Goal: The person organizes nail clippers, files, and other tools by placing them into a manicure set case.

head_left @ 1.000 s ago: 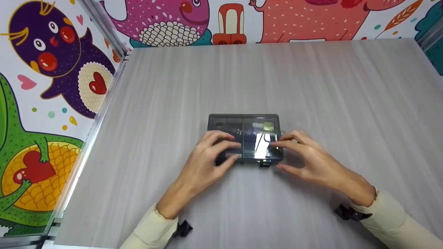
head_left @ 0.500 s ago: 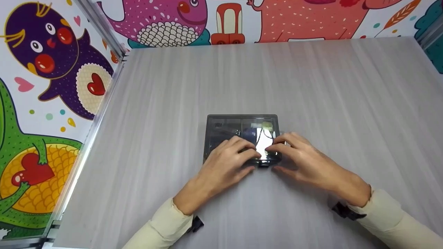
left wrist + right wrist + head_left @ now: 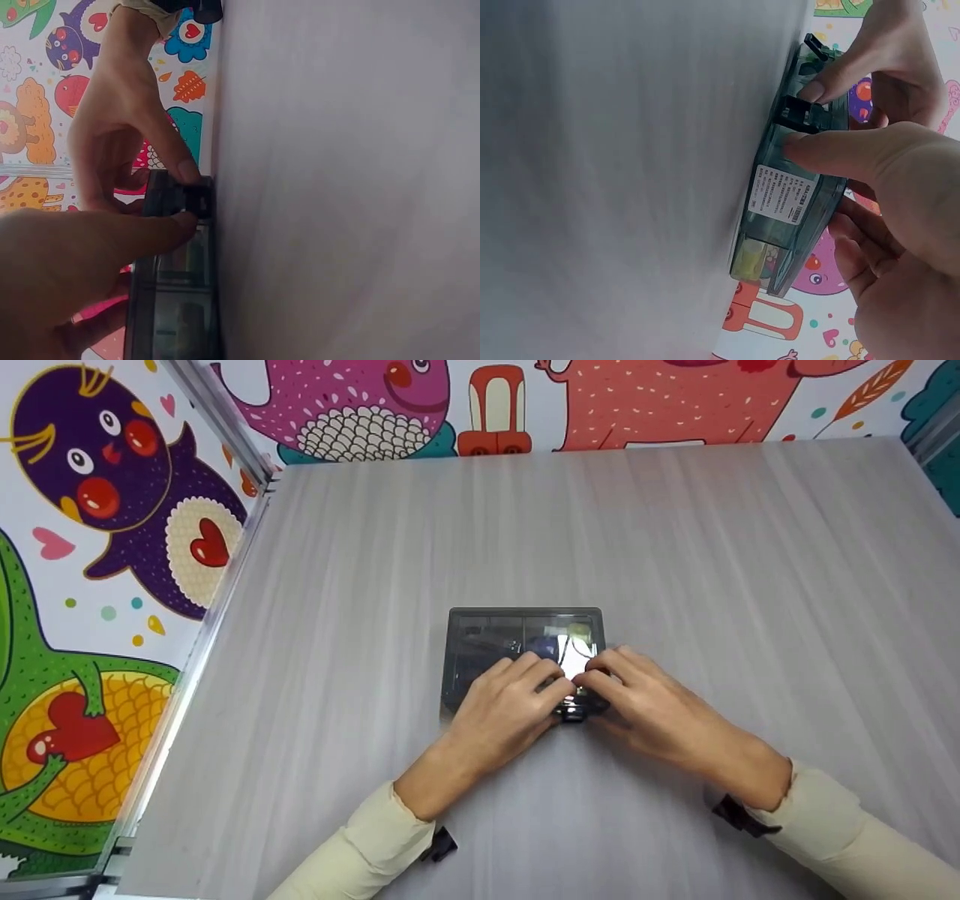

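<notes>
A dark translucent storage box [image 3: 487, 622] lies flat on the table, its lid down, with small items showing through. My left hand [image 3: 510, 709] bends its fingers over the lid, thumb at the front wall left of a black latch [image 3: 802, 114]. From the other side my right hand [image 3: 660, 716] holds the front right corner, fingertips on the lid and thumb beside that same latch. In the right wrist view a second latch [image 3: 815, 47] sticks out from the front wall, farther left. The head view hides this second latch behind my left hand.
The grey wood-grain table [image 3: 360, 555] surrounds the box. Cartoon-printed panels stand along the left [image 3: 202, 547] and the back [image 3: 675, 405]. A white printed label [image 3: 782, 193] is on the box's front wall, and a yellow-green item [image 3: 748, 259] shows inside.
My left hand has slid right along the box's front edge to the latch. My right hand has shifted slightly left, so the hands are now close together. The box has hardly moved.
</notes>
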`<state>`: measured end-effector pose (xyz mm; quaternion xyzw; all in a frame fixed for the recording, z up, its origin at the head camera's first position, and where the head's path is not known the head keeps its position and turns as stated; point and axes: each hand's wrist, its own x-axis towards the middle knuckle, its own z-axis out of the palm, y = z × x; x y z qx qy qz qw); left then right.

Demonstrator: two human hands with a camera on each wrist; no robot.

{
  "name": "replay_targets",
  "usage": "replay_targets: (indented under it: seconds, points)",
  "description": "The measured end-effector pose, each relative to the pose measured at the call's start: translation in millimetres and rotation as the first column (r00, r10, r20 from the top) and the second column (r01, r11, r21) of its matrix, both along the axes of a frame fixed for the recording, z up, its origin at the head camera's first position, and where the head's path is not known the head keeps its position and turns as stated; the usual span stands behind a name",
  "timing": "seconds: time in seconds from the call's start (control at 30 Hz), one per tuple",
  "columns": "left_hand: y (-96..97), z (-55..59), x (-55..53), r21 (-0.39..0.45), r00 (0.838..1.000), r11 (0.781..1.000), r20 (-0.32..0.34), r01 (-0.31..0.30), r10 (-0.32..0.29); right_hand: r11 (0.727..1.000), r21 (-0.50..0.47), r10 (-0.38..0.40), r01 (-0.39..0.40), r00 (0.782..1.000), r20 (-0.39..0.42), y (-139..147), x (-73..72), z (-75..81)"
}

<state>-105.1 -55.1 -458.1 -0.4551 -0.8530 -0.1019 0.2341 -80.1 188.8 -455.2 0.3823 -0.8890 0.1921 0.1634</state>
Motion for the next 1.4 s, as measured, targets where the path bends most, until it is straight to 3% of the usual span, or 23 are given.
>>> replay_targets:
  seconds: [0.47,0.8,1.13,1.27,1.4]
  points:
    - [0.0,0.4,0.4,-0.002,1.000,1.000,0.014,-0.014,0.014,0.996,0.087,-0.021,0.026,0.998,-0.057,-4,1.2,-0.5]
    - [-3.4,2.9,1.0,-0.009,0.998,1.000,0.062,-0.002,0.003,0.995,0.090,-0.038,0.042,0.998,-0.046,-6,1.7,-0.4]
    - [-44.3,10.5,7.7,-0.040,0.970,0.998,0.235,-0.053,0.061,0.980,0.190,-0.039,0.057,0.995,-0.097,-5,2.1,-1.0]
    - [-57.5,12.3,10.2,-0.103,0.967,0.993,0.242,-0.055,0.079,0.980,0.191,-0.039,0.056,0.995,-0.089,-4,2.7,-0.7]
    - [-68.3,12.0,10.3,-0.161,0.972,0.982,0.199,-0.095,0.127,0.980,0.192,-0.040,0.057,0.995,-0.095,-4,2.2,-1.3]
